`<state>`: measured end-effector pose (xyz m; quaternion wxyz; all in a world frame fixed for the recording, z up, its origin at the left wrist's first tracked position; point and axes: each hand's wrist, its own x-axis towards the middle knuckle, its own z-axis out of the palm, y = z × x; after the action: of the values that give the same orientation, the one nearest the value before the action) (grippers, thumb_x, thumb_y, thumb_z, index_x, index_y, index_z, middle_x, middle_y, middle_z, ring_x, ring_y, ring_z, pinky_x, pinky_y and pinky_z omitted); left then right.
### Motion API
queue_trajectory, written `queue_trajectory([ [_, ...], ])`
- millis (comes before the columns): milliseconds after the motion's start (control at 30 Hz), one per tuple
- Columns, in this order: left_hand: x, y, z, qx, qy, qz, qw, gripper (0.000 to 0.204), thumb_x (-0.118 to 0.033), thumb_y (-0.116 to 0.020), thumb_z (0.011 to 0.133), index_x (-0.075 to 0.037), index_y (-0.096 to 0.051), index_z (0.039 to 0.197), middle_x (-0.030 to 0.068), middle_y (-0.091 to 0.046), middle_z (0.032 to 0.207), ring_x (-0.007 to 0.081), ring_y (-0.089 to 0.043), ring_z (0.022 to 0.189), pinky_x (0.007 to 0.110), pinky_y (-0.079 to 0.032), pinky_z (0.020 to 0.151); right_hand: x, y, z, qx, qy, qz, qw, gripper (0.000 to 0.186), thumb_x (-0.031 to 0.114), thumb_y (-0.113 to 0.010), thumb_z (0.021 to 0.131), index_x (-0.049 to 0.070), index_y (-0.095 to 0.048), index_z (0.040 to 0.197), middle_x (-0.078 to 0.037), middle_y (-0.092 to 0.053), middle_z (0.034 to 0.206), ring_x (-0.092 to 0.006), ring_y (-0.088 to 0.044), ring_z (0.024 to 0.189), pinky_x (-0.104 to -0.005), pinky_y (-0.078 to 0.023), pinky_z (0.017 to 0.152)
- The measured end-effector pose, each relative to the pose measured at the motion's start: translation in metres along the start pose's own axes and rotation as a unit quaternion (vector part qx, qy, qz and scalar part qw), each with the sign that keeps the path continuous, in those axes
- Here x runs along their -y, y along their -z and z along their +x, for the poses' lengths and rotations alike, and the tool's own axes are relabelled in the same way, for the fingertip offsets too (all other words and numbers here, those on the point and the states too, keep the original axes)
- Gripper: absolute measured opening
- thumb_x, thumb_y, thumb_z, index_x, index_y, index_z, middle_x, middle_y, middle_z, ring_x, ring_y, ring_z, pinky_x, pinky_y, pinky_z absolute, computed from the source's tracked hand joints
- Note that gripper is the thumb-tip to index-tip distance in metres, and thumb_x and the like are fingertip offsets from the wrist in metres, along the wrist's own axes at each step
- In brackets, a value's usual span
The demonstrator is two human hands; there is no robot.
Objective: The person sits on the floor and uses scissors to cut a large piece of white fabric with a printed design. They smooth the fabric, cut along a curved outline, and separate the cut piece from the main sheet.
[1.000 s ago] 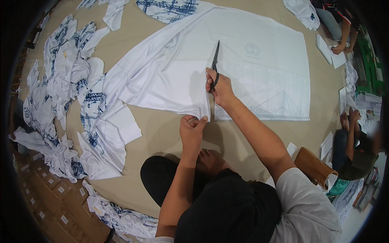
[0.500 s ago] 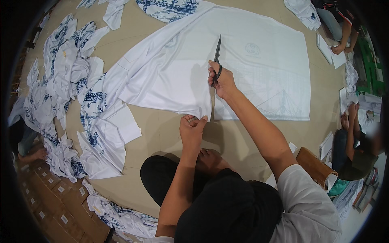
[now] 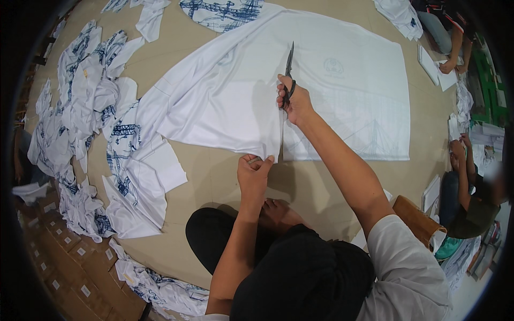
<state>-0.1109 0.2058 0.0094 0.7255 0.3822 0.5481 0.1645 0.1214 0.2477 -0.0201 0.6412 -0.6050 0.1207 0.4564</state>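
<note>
Moved further up the white shirt point(image 3: 230, 101) since a second ago, right hand point(image 3: 293, 99) and black scissors point(image 3: 289, 75) alike — blades now pointing well up the cloth, away from the hem. Seated cross-legged on the tan floor point(image 3: 214, 182), dark trousers and black top filling the lower edge of the view. Nearest, left hand point(image 3: 253, 174) pinching the shirt's lower hem between thumb and fingers, just left of the cut line, holding that edge taut and slightly lifted. Just beyond, a straight slit running up from the hem to the right hand. Right hand closed around the scissor handles, fingers through the loops, blades close together and almost upright in the picture, tips resting over the shirt's middle. Shirt spread flat and wide across the floor, pale printed lines faint on its right half, a sleeve trailing off to the left. Left of it, cut white pieces with blue print point(image 3: 128, 176) scattered and heaped — more along the lower-left edge beside rows of cardboard boxes point(image 3: 59, 257). Farther up, another blue-patterned piece point(image 3: 222, 10) at the top edge. Far right, another person point(image 3: 471, 187) seated among papers, and someone else's arm near the upper corner.
</note>
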Motion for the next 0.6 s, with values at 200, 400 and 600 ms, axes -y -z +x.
queue_trajectory([
  [200, 0.002, -0.001, 0.0, -0.001, -0.003, -0.015, 1.0, 0.044, -0.008, -0.083, 0.089, 0.005, -0.049, 0.114, 0.002, -0.063, 0.079, 0.0064, -0.056, 0.071, 0.021, -0.045, 0.065, -0.003, 0.003, 0.007, 0.005, 0.015, -0.011, 1.0, 0.031, 0.033, -0.081, 0.087, 0.006, -0.065, 0.084, -0.001, -0.058, 0.066, -0.0161, -0.058, 0.056, -0.0302, -0.047, 0.054],
  [400, 0.004, 0.002, 0.002, 0.003, -0.008, -0.008, 1.0, 0.044, -0.007, -0.081, 0.09, 0.004, -0.048, 0.117, 0.0021, -0.063, 0.078, 0.0061, -0.056, 0.069, 0.021, -0.044, 0.063, 0.004, 0.001, 0.008, 0.011, 0.012, -0.007, 1.0, 0.031, 0.033, -0.081, 0.086, 0.007, -0.064, 0.084, 0.0, -0.057, 0.065, -0.0157, -0.058, 0.056, -0.0299, -0.047, 0.054],
  [600, 0.001, 0.0, -0.001, 0.009, -0.013, -0.011, 1.0, 0.04, -0.009, -0.081, 0.091, 0.004, -0.05, 0.112, 0.0008, -0.062, 0.077, 0.0051, -0.054, 0.069, 0.021, -0.042, 0.062, 0.008, 0.002, 0.015, 0.011, 0.019, -0.008, 1.0, 0.032, 0.033, -0.081, 0.086, 0.006, -0.064, 0.085, 0.0, -0.057, 0.066, -0.0157, -0.058, 0.056, -0.0302, -0.047, 0.055],
])
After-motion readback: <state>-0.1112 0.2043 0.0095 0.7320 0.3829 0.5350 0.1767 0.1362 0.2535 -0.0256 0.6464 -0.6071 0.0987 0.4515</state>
